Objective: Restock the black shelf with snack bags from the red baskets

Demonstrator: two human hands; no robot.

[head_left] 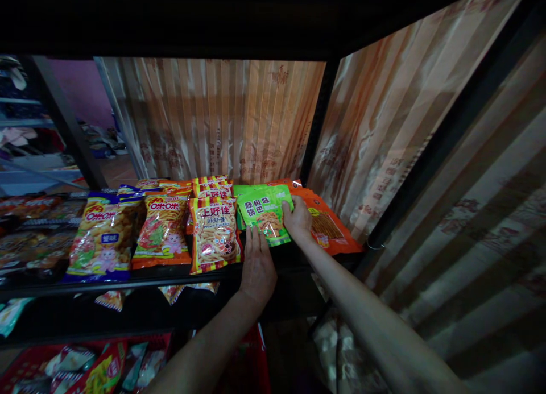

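Note:
A green snack packet (265,215) leans on the shelf, in front of at least one more green packet. My right hand (298,219) grips its right edge, thumb on the front and the other fingers mostly hidden. The fingers of my left hand (259,263) are stretched out and touch the packet's lower left part. Just left of that hand stands a yellow-and-red prawn cracker bag (215,235). Orange packets (330,223) lie to the right, partly behind my right hand.
Further left on the black shelf (170,274) are an orange snack bag (164,229), a blue snack bag (100,237) and dark packets (42,235). Below sits a red basket (164,341) with snack bags. A dark post (430,132) and patterned curtain (384,138) bound the right side.

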